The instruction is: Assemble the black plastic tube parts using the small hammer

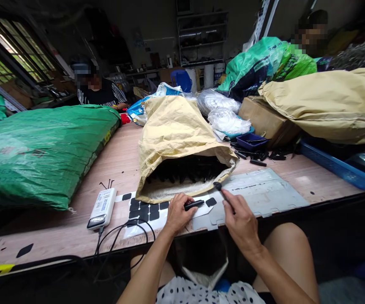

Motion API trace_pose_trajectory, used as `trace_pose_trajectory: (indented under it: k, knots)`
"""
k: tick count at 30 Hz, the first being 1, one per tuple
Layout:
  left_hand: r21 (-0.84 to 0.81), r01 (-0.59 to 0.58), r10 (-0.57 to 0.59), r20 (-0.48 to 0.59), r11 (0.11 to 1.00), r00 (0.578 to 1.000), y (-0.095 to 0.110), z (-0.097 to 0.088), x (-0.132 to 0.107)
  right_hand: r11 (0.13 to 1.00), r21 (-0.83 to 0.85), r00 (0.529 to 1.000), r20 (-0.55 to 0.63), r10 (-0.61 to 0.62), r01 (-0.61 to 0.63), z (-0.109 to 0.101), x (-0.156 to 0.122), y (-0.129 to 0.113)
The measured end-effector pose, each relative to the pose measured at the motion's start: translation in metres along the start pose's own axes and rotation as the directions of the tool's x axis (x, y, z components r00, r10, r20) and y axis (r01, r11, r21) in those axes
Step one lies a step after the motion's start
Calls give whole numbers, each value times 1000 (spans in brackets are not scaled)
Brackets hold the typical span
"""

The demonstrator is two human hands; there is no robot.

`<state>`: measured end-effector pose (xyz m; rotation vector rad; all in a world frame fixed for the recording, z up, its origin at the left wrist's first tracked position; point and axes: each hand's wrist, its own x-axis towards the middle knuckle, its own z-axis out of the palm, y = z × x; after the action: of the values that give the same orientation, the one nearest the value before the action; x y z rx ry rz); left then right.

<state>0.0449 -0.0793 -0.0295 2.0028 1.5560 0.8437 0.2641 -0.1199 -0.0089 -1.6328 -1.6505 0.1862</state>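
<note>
My left hand [180, 213] is closed around a short black tube-like piece [194, 205], which points right over the table edge. In my right hand [241, 219] is a slim dark tool with a round black head [217, 185], perhaps a brush; its handle runs under my fingers. Just beyond both hands lies a tan sack [176, 135], its mouth open toward me, with many black pieces [189, 169] inside. Beneath my left hand is a white sheet with black rounded-square stickers [144, 210]. A grey flat sheet [258, 190] lies beyond my right hand.
A full green sack [43, 152] fills the left side. A white power bank [102, 207] with a black cable sits left. Loose black pieces [258, 162], a purple tray [252, 141], a blue tray [337, 162] and a cardboard box [268, 118] stand right. Two people are beyond the table.
</note>
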Motion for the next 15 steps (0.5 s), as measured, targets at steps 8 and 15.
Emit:
trace_pose_trajectory:
  k: [8,15]
  knots:
    - [-23,13,-13,2,1000,1000,0,0,1,866,-358,937,-117,330,-349,-8,52,63]
    - [-10,22,-22,12,1000,1000,-3,1,2,818,-510,958,-44,284,-266,21,76,68]
